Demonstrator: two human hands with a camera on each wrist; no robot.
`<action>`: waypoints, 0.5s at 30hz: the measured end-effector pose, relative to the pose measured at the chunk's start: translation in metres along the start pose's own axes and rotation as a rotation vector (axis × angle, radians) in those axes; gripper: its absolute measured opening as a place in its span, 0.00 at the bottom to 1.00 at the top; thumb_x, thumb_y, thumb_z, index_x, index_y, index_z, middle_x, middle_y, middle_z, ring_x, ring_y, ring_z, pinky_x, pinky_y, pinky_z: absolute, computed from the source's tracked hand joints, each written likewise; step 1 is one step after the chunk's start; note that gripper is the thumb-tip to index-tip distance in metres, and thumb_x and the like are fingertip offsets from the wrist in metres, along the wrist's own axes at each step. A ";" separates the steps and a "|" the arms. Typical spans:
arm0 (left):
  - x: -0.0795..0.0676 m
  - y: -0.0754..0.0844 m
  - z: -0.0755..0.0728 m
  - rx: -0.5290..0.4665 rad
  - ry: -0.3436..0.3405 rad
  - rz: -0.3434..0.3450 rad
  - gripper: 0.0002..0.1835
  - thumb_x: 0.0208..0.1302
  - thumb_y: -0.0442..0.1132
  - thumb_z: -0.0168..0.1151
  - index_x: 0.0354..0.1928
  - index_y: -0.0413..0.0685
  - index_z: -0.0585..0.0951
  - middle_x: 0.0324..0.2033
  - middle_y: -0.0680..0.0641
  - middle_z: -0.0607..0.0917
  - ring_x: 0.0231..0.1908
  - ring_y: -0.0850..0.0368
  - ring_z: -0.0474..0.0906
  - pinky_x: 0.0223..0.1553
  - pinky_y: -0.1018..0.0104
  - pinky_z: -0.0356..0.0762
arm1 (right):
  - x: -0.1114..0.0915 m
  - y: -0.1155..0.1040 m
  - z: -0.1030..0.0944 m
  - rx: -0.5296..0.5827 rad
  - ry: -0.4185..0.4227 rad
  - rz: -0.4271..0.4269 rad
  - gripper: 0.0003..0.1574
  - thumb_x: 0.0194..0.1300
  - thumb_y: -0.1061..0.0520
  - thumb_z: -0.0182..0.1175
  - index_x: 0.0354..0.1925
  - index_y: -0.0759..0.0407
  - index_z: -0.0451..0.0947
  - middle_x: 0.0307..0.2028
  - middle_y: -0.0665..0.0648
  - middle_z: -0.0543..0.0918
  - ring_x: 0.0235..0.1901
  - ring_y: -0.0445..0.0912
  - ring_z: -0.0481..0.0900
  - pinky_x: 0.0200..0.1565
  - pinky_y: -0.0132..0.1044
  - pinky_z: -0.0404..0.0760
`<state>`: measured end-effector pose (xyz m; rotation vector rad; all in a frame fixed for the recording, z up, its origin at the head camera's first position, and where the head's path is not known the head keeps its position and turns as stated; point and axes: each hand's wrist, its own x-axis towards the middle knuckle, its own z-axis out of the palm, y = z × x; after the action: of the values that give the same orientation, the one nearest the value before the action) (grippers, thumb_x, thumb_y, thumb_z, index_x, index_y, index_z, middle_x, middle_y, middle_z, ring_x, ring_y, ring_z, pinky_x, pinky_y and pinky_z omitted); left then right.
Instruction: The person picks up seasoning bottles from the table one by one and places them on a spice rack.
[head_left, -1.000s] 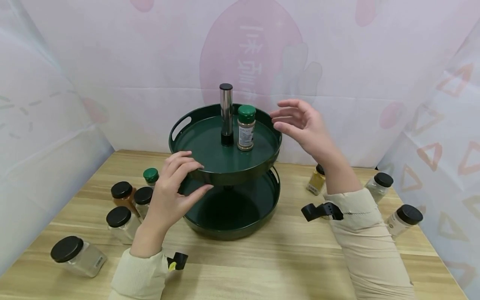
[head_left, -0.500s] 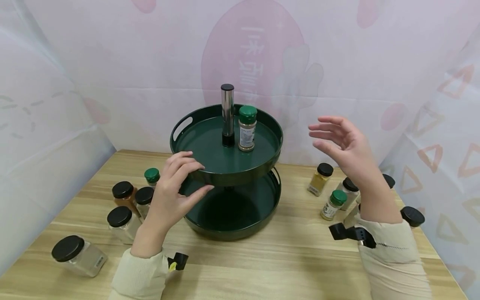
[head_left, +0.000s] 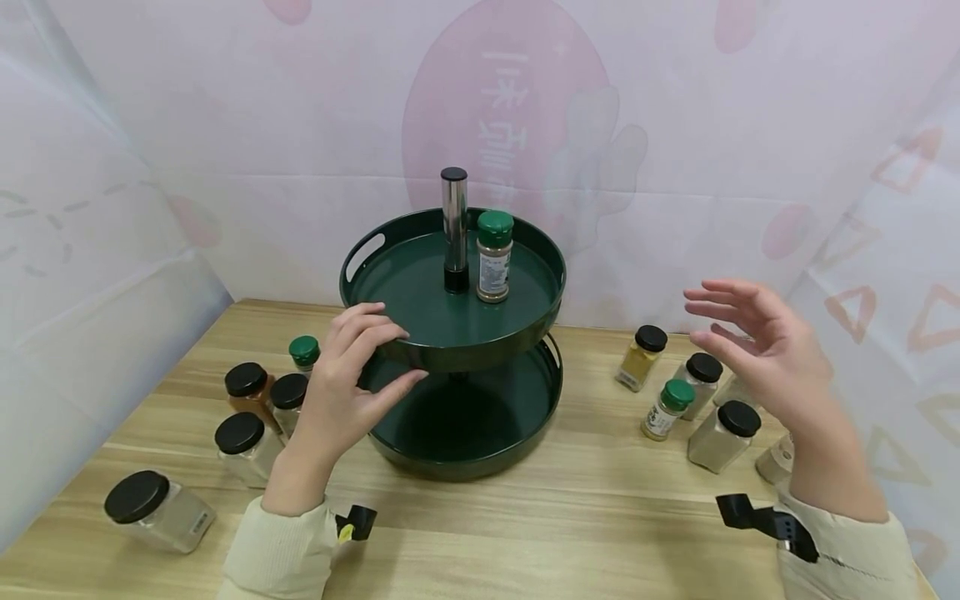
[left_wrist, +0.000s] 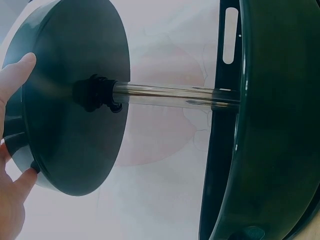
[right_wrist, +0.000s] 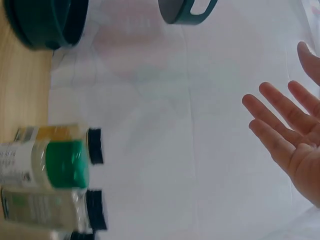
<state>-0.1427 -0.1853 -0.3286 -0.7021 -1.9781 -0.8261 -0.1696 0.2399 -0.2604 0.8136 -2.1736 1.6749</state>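
A dark green two-tier turntable tray (head_left: 465,354) stands mid-table, with a metal post (head_left: 454,225) through its upper tier. My left hand (head_left: 343,385) holds the upper tier's front-left rim, fingers over the edge and thumb below it. In the left wrist view, the fingertips of the left hand (left_wrist: 17,195) meet that tier's edge. One green-capped spice jar (head_left: 494,258) stands upright on the upper tier, right of the post. My right hand (head_left: 772,358) hangs above the jars at the right, holding nothing, its fingers spread in the right wrist view.
On the right stand a yellow spice jar (head_left: 640,360), a small green-capped jar (head_left: 666,410) and several black-capped jars (head_left: 723,437). More jars (head_left: 249,450) stand on the left, and one black-capped jar (head_left: 159,510) sits near the front left. A patterned cloth backdrop (head_left: 300,125) encloses the table.
My right hand has moved away from the upper tier, right and down toward the right-hand jars, uncovering several of them. The left hand and the tray have stayed in place.
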 end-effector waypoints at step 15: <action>-0.001 0.000 0.001 0.000 0.000 0.003 0.27 0.65 0.59 0.63 0.45 0.40 0.82 0.45 0.40 0.82 0.61 0.40 0.71 0.71 0.69 0.62 | -0.061 0.022 -0.049 -0.243 0.127 0.078 0.33 0.61 0.79 0.58 0.65 0.70 0.69 0.58 0.45 0.81 0.61 0.34 0.75 0.55 0.15 0.73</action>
<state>-0.1429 -0.1852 -0.3295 -0.7053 -1.9767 -0.8247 -0.1393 0.3060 -0.2964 0.5488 -2.2872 1.4158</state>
